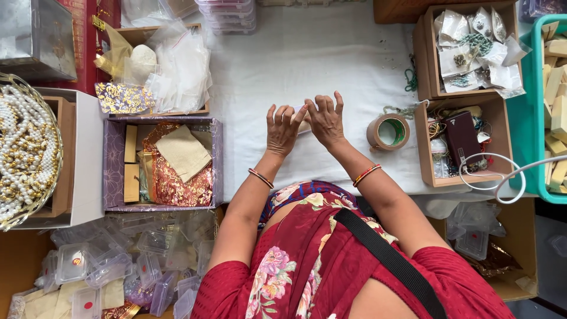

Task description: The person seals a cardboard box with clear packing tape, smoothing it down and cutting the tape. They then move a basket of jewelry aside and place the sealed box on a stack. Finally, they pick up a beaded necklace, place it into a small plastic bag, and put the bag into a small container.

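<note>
Both hands meet over the middle of the white-covered table (307, 53), backs up, fingers spread and bent. The left hand (282, 130) and the right hand (325, 121) pinch between them a small pale flat piece (304, 125), of which only a sliver shows between the thumbs; what it is cannot be told. Each wrist bears a striped bangle, and the sleeves are red.

Just to the right of the right hand a roll of brown tape (388, 131) lies flat on the cloth, apart from the fingers. Beyond it, at the right edge of the table, stands a cardboard tray (420, 145) with cords and a dark red case, and behind that another cardboard tray (420, 53) of small clear bags holding green beads. A teal crate (534, 118) of pale wooden blocks stands at the far right.

Toward the left edge, a purple box (112, 165) holds red-and-gold patterned pouches and a beige cloth pouch. Behind it is a tray of clear plastic bags (180, 65). At the far left a wire basket (35, 94) is heaped with white and gold beads. Small clear plastic cases (118, 266) lie piled at the near left corner.
</note>
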